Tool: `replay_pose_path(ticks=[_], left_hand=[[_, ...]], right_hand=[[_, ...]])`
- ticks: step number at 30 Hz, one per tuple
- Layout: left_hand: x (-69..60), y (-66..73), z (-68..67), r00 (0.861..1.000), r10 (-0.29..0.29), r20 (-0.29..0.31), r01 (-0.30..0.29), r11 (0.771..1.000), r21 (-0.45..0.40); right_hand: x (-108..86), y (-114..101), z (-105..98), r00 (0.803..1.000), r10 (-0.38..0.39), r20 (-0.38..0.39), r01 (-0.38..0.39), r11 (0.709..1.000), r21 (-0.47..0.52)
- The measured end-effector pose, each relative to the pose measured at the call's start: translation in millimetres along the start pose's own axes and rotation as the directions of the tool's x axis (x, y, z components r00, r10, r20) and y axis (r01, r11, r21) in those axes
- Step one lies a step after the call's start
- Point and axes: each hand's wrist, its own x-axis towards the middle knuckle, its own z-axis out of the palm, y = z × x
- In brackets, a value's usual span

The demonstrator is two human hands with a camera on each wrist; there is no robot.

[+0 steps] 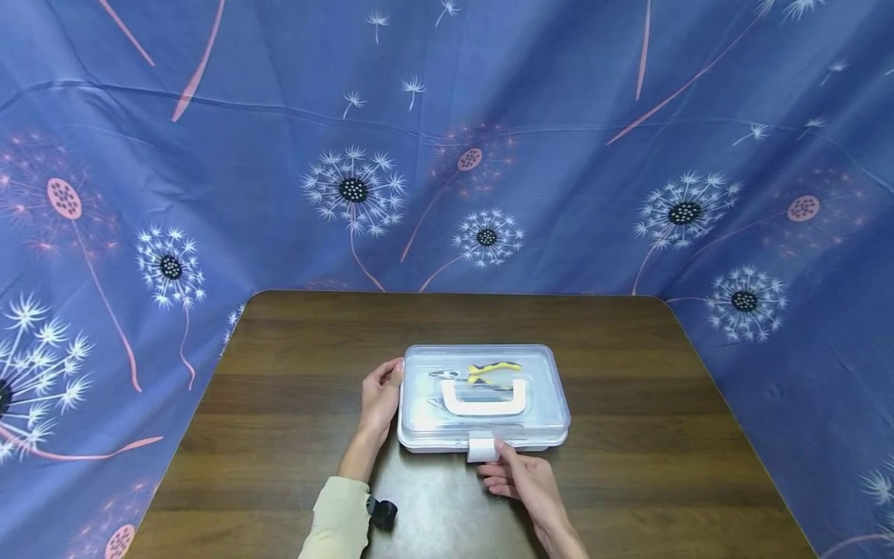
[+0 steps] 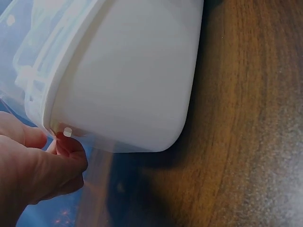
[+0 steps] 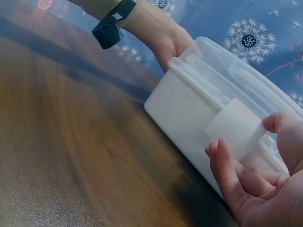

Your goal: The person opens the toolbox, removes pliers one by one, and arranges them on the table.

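Note:
A storage box with a clear lid and white base sits closed on the table. Its white carry handle lies folded on top, and through the lid I see pliers with yellow-and-black handles. My left hand grips the box's left side near the far corner; in the left wrist view its fingertips pinch the rim. At the front, my right hand holds the edge of the white latch, thumb on its outer face and fingers below. Part of the right fingers is hidden by the latch.
The brown wooden table has rounded far corners. Blue cloth with dandelion prints hangs behind it and along both sides. A black device is strapped to the left wrist, below a pale sleeve.

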Motion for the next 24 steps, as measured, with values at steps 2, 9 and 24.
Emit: replay_pose_path(ticks=[2,9,24], left_hand=[[0.0,0.5,-0.4,1.0,-0.004,0.001,0.004,1.0,0.004],[-0.1,1.6,-1.2,1.0,0.007,0.01,-0.007,1.0,0.002],[-1.3,1.7,-1.2,1.0,0.006,0.011,-0.006,1.0,0.016]], right_hand=[[0.3,-1,0,1.0,0.005,-0.005,-0.005,1.0,-0.007],[1.3,4,-8,0.994,-0.056,0.092,0.055,0.998,0.012],[20.8,25,-36,0.895,-0.235,0.378,0.255,0.967,-0.002]])
